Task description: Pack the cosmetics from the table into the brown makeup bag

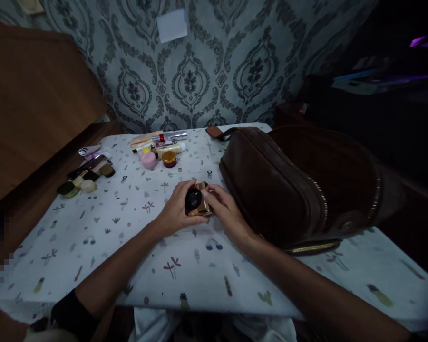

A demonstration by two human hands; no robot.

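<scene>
Over the middle of the table, my left hand (176, 208) is closed around a small round container with a black lid (193, 199) and a shiny gold box (204, 207) pressed beside it. My right hand (228, 211) grips the gold box from the other side, its thumb on top. Whether the round container sits against the box or partly in it, I cannot tell. Just right of my right hand lies a large brown leather bag (267, 180), its zipped main compartment gaping.
A group of cosmetics, with a pink jar (149, 160), a gold-lidded jar (169, 159) and several tubes, lies at the back. More jars and tubes, including a green-lidded jar (67, 189), lie at the left. A patterned white cloth (135, 266) covers the table against a wallpapered wall.
</scene>
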